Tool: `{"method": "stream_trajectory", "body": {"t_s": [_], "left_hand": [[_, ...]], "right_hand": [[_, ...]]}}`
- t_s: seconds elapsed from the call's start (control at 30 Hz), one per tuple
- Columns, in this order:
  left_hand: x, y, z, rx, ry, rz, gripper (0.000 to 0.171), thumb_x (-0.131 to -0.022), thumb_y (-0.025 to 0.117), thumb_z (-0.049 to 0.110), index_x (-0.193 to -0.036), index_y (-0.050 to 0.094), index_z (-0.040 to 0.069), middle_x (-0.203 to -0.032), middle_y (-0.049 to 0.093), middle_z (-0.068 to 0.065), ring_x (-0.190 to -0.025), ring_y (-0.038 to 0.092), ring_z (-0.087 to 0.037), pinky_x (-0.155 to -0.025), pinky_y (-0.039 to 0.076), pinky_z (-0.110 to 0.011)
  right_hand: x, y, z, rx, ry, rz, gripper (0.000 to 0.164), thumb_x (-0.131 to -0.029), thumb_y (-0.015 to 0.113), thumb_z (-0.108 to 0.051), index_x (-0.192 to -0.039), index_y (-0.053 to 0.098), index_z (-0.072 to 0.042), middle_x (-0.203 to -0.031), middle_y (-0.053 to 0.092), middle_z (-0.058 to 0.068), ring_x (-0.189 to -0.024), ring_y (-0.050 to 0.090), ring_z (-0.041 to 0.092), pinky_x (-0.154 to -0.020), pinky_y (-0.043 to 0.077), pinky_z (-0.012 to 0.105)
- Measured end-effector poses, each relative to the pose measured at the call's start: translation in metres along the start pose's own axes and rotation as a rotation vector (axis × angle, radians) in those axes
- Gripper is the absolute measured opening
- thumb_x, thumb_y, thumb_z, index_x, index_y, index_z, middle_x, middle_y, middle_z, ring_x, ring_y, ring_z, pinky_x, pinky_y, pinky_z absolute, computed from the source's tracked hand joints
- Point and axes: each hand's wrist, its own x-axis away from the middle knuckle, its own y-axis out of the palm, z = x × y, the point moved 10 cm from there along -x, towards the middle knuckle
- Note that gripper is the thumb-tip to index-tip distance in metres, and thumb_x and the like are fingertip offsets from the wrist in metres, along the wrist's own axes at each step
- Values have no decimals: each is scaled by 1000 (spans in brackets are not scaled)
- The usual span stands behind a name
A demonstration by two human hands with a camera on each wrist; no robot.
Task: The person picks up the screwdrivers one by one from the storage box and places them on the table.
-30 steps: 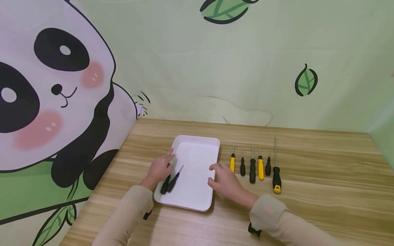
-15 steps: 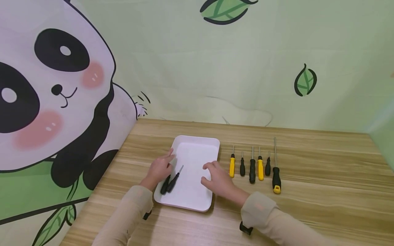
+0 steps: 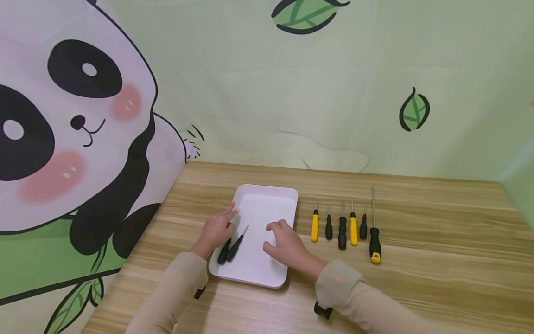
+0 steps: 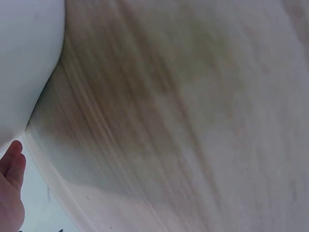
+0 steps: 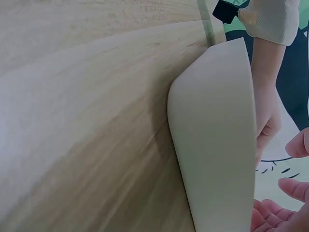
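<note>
White plastic-looking walls frame the shallow tray (image 3: 254,273), which lies on the wood-grain table (image 3: 442,264). The left hand (image 3: 214,230) rests at the tray's left rim, its fingers extended and curled round nothing that shows. Just beside it, inside the tray's near left corner, lie two black screwdrivers side by side: the inner screwdriver (image 3: 235,250) shows its thin shaft, while the outer screwdriver (image 3: 223,253) is partly covered by the hand. The right hand (image 3: 288,244) reaches over the tray's right rim, above its floor, thumb and fingers apart with nothing between them. To the right of the tray, six more screwdrivers form a row, shafts pointing away: a yellow one (image 3: 314,228), a small black one (image 3: 329,229), a thicker black one (image 3: 342,233), another yellow one (image 3: 353,231), another small black one (image 3: 363,229), and, farthest from the tray, a long-shafted black one with a yellow end (image 3: 375,242). Beyond the tray stands a pale green backdrop (image 3: 250,93), a panda (image 3: 104,120) printed on it to the left.
</note>
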Motion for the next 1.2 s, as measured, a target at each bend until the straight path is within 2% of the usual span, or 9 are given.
{"method": "stream_trajectory", "body": {"t_s": [0.23, 0.57, 0.7, 0.93, 1.2], "left_hand": [[0, 0, 0, 2, -3, -1, 42, -80, 48, 8, -121, 54, 7, -137, 40, -4, -109, 54, -24, -66, 44, -33], [0, 0, -1, 0, -31, -10, 43, -80, 48, 9, -122, 53, 8, -138, 39, -4, -105, 55, -22, -67, 44, -32], [0, 1, -1, -1, -36, -17, 43, -80, 48, 9, -122, 53, 8, -138, 39, -3, -107, 54, -22, -70, 45, -33], [-1, -1, -1, -2, -21, 6, 42, -80, 49, 8, -121, 55, 8, -137, 41, -4, -99, 57, -22, -67, 46, -33], [-1, 0, -3, 3, -23, 18, 42, -79, 48, 9, -121, 55, 8, -136, 41, -3, -97, 58, -22, -68, 47, -35]], "right_hand": [[-2, 12, -2, 14, -5, -12, 39, -77, 55, -26, -110, 55, -5, -104, 52, 11, -83, 51, 18, -74, 45, 32], [-5, 30, -7, 53, -8, -69, 45, -79, 55, -26, -118, 53, -4, -113, 52, 13, -98, 53, 24, -80, 46, 37], [-6, 36, -12, 62, -20, -70, 45, -78, 54, -27, -118, 53, -5, -113, 52, 12, -98, 53, 23, -80, 46, 36], [-8, 42, -14, 54, -24, -53, 45, -78, 55, -27, -116, 54, -5, -111, 53, 12, -98, 53, 23, -77, 47, 35], [-13, 49, -15, 79, -25, -40, 45, -77, 54, -29, -116, 55, -6, -108, 53, 11, -92, 52, 20, -73, 47, 31]]}}
